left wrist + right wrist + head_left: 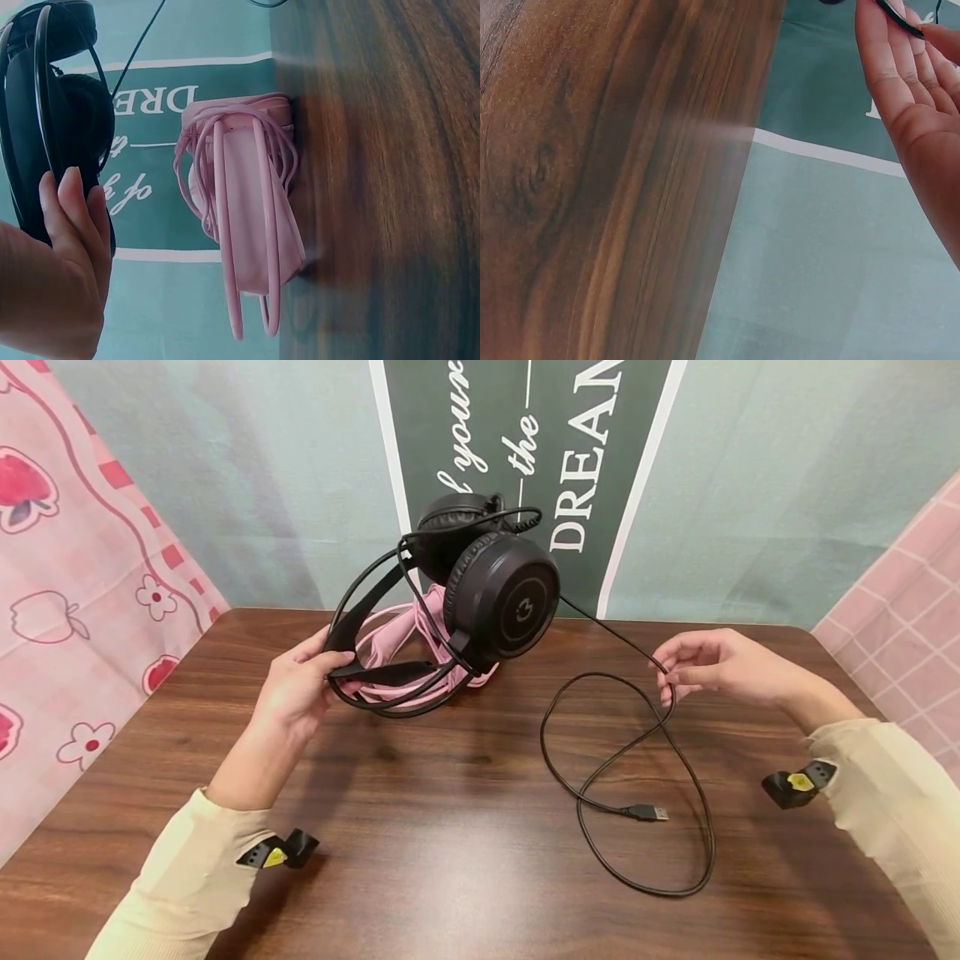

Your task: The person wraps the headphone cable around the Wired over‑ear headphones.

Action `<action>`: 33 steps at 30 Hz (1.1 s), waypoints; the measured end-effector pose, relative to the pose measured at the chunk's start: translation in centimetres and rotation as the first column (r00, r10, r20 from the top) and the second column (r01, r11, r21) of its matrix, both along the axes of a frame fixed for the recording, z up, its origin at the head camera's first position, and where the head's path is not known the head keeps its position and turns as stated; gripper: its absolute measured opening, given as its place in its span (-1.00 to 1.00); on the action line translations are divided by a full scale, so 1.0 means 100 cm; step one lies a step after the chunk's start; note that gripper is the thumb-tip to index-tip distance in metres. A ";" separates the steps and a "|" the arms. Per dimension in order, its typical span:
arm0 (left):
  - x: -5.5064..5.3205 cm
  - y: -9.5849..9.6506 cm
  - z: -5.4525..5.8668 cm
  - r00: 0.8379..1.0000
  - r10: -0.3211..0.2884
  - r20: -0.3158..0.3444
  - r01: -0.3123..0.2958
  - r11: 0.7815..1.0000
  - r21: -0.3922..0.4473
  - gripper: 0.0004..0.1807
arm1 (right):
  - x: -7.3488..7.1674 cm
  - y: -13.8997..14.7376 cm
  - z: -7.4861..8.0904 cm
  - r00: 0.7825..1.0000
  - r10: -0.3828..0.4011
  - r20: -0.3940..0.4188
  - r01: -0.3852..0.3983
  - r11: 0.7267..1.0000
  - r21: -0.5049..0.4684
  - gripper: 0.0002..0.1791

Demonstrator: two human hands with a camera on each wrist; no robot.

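A black headset [502,597] is held up above the table by my left hand [296,689], which grips its headband with the thumb in front. In the left wrist view, the fingers of this hand [75,217] wrap over the dark band. From the headset a thin black cable [611,631] runs right to my right hand [720,668], where thumb and fingers pinch it. Below that hand the cable lies in loose loops, ending in a USB plug [647,812] on the tabletop. The right wrist view shows the pinched cable piece [900,19] across the fingers.
Behind the black headset, a pink headset [251,202] with its pink cable wound over it stands on the brown wooden table [450,843]. A green-grey backdrop with lettering [585,468] rises at the table's far edge. Pink patterned cloth [97,593] hangs at left, pink tiling [907,618] at right.
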State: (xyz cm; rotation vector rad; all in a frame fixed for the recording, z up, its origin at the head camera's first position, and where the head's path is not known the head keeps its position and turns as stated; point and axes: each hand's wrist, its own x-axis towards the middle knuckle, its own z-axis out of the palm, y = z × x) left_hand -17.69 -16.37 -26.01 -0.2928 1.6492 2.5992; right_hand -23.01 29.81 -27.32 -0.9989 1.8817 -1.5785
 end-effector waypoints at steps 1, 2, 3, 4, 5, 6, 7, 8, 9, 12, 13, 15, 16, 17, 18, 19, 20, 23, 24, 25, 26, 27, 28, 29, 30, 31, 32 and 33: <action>0.000 -0.001 0.000 1.000 0.004 0.000 -0.004 1.000 0.011 -0.36 | 0.000 0.000 -0.001 1.000 -0.008 -0.001 0.008 1.000 0.007 -0.70; 0.000 -0.001 -0.001 1.000 0.008 -0.001 -0.008 1.000 0.025 -0.38 | 0.001 0.000 -0.001 1.000 -0.018 -0.006 0.018 1.000 0.018 -0.70; 0.000 -0.002 -0.002 1.000 0.012 -0.001 -0.012 0.999 0.038 -0.41 | 0.001 0.000 -0.001 1.000 -0.028 -0.013 0.028 0.999 0.029 -0.69; 0.000 -0.003 -0.002 1.000 0.016 0.000 -0.016 0.999 0.051 -0.44 | 0.002 0.000 -0.002 0.999 -0.035 -0.017 0.036 0.999 0.035 -0.68; 0.000 -0.003 -0.003 1.000 0.020 0.001 -0.020 0.998 0.059 -0.45 | 0.003 0.000 -0.002 0.999 -0.046 -0.029 0.047 0.998 0.045 -0.67; 0.000 -0.004 -0.004 1.000 0.024 0.003 -0.024 0.998 0.064 -0.48 | 0.003 0.000 -0.002 0.998 -0.057 -0.041 0.059 0.997 0.054 -0.67; -0.001 -0.004 -0.004 1.000 0.027 0.004 -0.027 0.997 0.071 -0.52 | 0.004 -0.001 -0.002 0.996 -0.069 -0.052 0.072 0.995 0.063 -0.67; 0.000 -0.005 -0.004 1.000 0.030 0.007 -0.030 0.997 0.073 -0.54 | 0.004 -0.001 -0.002 0.995 -0.077 -0.060 0.081 0.994 0.072 -0.68; 0.000 -0.005 -0.005 1.000 0.030 0.009 -0.031 0.997 0.071 -0.54 | 0.004 -0.002 -0.002 0.995 -0.079 -0.061 0.083 0.994 0.067 -0.70; -0.001 -0.005 -0.005 0.999 0.032 0.010 -0.032 0.997 0.065 -0.57 | 0.004 -0.003 -0.001 0.997 -0.069 -0.033 0.070 0.997 0.018 -0.79; -0.001 -0.005 -0.005 0.999 0.032 0.009 -0.033 0.997 0.065 -0.58 | 0.003 -0.003 -0.001 0.998 -0.058 -0.016 0.058 0.998 -0.010 -0.82; -0.001 -0.005 -0.005 0.999 0.033 0.006 -0.033 0.997 0.063 -0.59 | 0.003 -0.003 -0.001 0.999 -0.030 0.016 0.032 0.997 -0.075 -0.85; -0.001 -0.005 -0.006 0.999 0.033 0.002 -0.034 0.997 0.068 -0.61 | 0.002 -0.003 0.000 0.999 -0.025 0.022 0.027 0.994 -0.104 -0.86; -0.001 -0.005 -0.006 0.999 0.035 -0.001 -0.035 0.997 0.073 -0.62 | 0.002 -0.002 0.000 0.999 -0.024 0.024 0.027 0.992 -0.127 -0.85; -0.002 -0.005 -0.006 0.999 0.035 -0.004 -0.035 0.996 0.077 -0.63 | 0.001 -0.002 0.001 0.999 -0.028 0.022 0.031 0.989 -0.148 -0.85; -0.002 -0.005 -0.006 0.999 0.036 -0.005 -0.036 0.996 0.079 -0.63 | 0.001 -0.002 0.002 0.999 -0.034 0.020 0.037 0.986 -0.164 -0.85; -0.002 -0.005 -0.006 0.999 0.038 -0.005 -0.037 0.996 0.084 -0.63 | 0.000 -0.002 0.004 0.999 -0.047 0.020 0.050 0.983 -0.177 -0.84; -0.002 -0.005 -0.005 0.999 0.044 -0.002 -0.044 0.994 0.098 -0.61 | 0.000 -0.001 0.010 0.991 -0.132 0.013 0.132 0.975 -0.178 -0.86; -0.002 -0.004 -0.005 0.999 0.047 -0.003 -0.046 0.994 0.101 -0.60 | 0.000 0.000 0.013 0.985 -0.169 0.012 0.169 0.971 -0.169 -0.88; -0.002 -0.004 -0.004 0.999 0.049 -0.002 -0.049 0.993 0.105 -0.59 | 0.000 0.000 0.017 0.978 -0.210 0.010 0.209 0.965 -0.159 -0.89; -0.002 -0.004 -0.004 0.999 0.051 0.000 -0.051 0.993 0.110 -0.58 | 0.000 0.000 0.020 0.967 -0.256 0.007 0.254 0.956 -0.145 -0.90; -0.002 -0.004 -0.003 0.999 0.053 0.001 -0.053 0.992 0.112 -0.57 | 0.000 0.000 0.023 0.954 -0.300 0.005 0.298 0.945 -0.132 -0.92; -0.002 -0.004 -0.003 0.999 0.054 0.001 -0.053 0.992 0.114 -0.56 | -0.001 0.000 0.027 0.940 -0.342 0.006 0.340 0.933 -0.120 -0.93; -0.002 -0.004 -0.002 0.998 0.055 0.000 -0.055 0.992 0.113 -0.56 | -0.001 0.000 0.030 0.926 -0.378 0.007 0.376 0.920 -0.108 -0.93; -0.002 -0.004 -0.002 0.998 0.056 0.000 -0.056 0.992 0.113 -0.55 | -0.001 0.000 0.032 0.912 -0.410 0.001 0.408 0.908 -0.093 -0.93; -0.002 -0.004 -0.001 0.998 0.057 0.001 -0.056 0.992 0.115 -0.54 | -0.002 0.000 0.034 0.898 -0.439 -0.008 0.437 0.896 -0.076 -0.93; -0.002 -0.004 -0.001 0.998 0.057 0.001 -0.057 0.992 0.114 -0.52 | -0.002 0.000 0.036 0.885 -0.465 -0.024 0.464 0.884 -0.052 -0.92; -0.002 -0.004 0.000 0.998 0.057 0.001 -0.057 0.992 0.112 -0.50 | -0.003 0.000 0.038 0.872 -0.487 -0.043 0.486 0.873 -0.027 -0.92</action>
